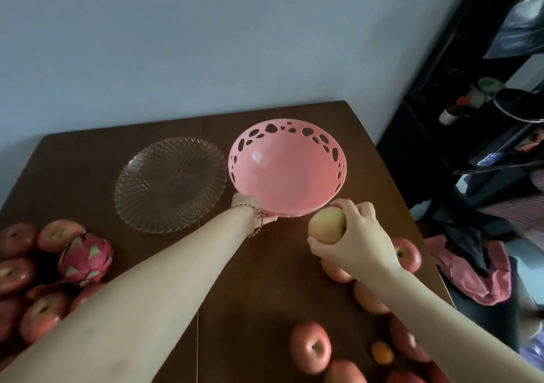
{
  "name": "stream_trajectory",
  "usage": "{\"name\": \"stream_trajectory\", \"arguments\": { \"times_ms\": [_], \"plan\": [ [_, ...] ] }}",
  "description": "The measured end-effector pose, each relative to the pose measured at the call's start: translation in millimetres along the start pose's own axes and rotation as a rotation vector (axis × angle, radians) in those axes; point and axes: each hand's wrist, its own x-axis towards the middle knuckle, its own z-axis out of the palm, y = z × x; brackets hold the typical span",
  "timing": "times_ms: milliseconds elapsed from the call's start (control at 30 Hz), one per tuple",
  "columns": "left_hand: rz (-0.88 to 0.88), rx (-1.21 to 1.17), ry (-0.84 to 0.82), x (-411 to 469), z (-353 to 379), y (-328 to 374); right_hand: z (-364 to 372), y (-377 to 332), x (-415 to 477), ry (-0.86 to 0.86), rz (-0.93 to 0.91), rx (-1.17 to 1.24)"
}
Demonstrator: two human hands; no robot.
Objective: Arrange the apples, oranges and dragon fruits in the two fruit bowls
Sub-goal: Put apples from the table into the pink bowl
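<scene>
Presently, in the head view, your right hand [357, 239] is clenched around a yellowish apple [326, 226], held above the brown wooden table [265, 294] just below and right of the pink plastic bowl [287, 167]. Your left hand [250, 209] reaches under the near rim of that bowl, which tilts toward you at centre frame; the fingers are mostly hidden behind the rim, so you cannot tell how firmly it grips. A thin bracelet [256, 219] circles the left wrist. The clear cut-glass dish [169, 183] sits flat just left of the pink bowl, both vessels holding no fruit. At lower left of the frame lies a dragon fruit [86, 257] among a cluster of red apples [17, 273]. More red apples [310, 347] occupy the lower right, partly under your right forearm, with one small orange [382, 352] between them. A black shelf unit [471, 102] stands at upper right, with pink cloth [471, 276] below it.
</scene>
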Motion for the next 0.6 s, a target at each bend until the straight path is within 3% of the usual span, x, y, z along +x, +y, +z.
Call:
{"name": "stream_trajectory", "arguments": {
  "times_ms": [200, 367, 600],
  "plan": [
    [0.009, 0.131, 0.033, -49.7, -85.5, -13.1, -24.5, -25.6, -21.5, 0.081, -0.164, 0.194],
    [-0.028, 0.169, 0.067, -77.5, -164.4, -47.8, 8.2, -64.4, -43.6, -0.108, -0.163, 0.195],
    [0.062, 0.437, 0.143, -44.1, -229.7, -121.7, 126.1, -93.9, -56.4, -0.45, 0.099, 0.233]
  ]
}}
